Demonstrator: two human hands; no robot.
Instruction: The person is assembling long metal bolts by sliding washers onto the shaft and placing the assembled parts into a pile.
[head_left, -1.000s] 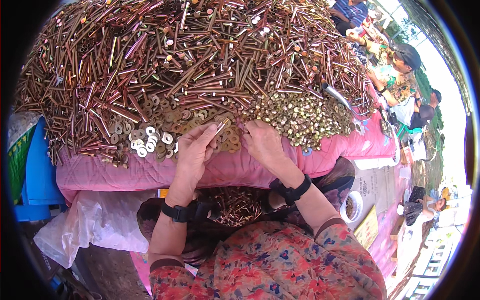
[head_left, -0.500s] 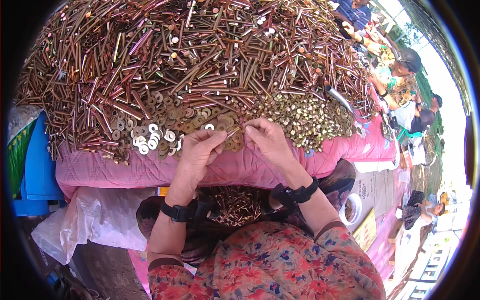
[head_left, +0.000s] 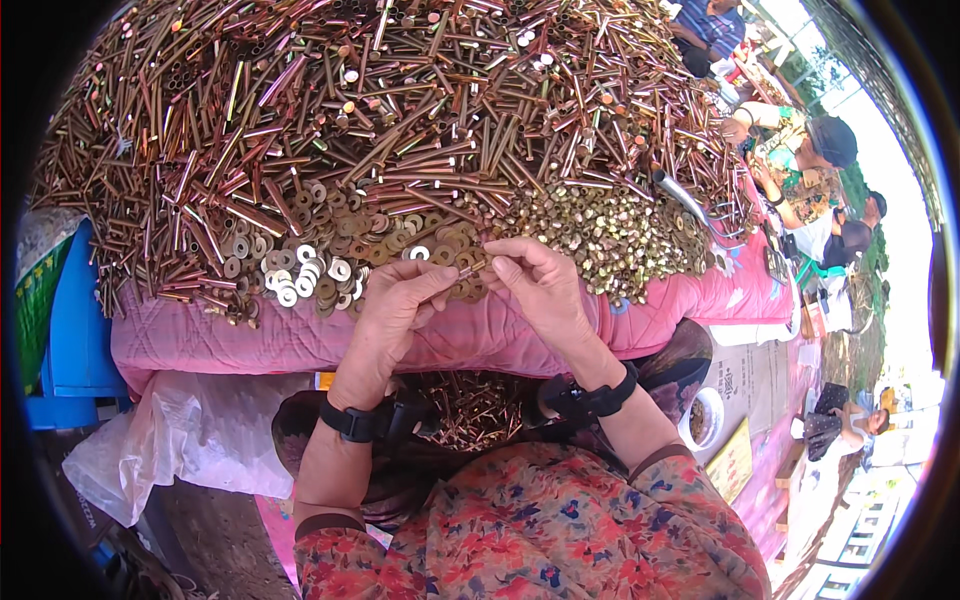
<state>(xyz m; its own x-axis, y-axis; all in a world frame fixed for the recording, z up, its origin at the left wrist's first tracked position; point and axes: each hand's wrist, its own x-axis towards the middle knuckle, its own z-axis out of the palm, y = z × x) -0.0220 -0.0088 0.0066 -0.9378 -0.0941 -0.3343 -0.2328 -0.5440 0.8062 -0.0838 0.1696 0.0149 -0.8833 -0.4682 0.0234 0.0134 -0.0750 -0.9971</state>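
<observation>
My left hand (head_left: 396, 308) is closed in a pinch around a bolt (head_left: 473, 269), whose shaft points right from the fingertips. At the bolt's right end, my right hand (head_left: 543, 297) pinches thumb against fingers; whatever small piece it grips there is hidden. Both hands hover over the near edge of the pink quilted cover (head_left: 440, 345). Just behind them lie flat washers (head_left: 350, 230), some dull and some bright silver. A heap of small nuts (head_left: 600, 240) spreads to the right, and a large pile of long bronze-coloured bolts (head_left: 400, 110) fills the far side.
More bolts (head_left: 472, 412) lie below the table edge, between my knees. A curved metal tube (head_left: 682, 196) rests right of the nuts. Blue plastic (head_left: 85, 330) and a clear plastic sheet (head_left: 190, 425) are at left. A white bucket (head_left: 706, 418) stands at right; other people sit beyond.
My right hand has moved slightly left, so its fingertips now meet the bolt's end. The left hand keeps its pinch on the bolt. A person at right has shifted their arms.
</observation>
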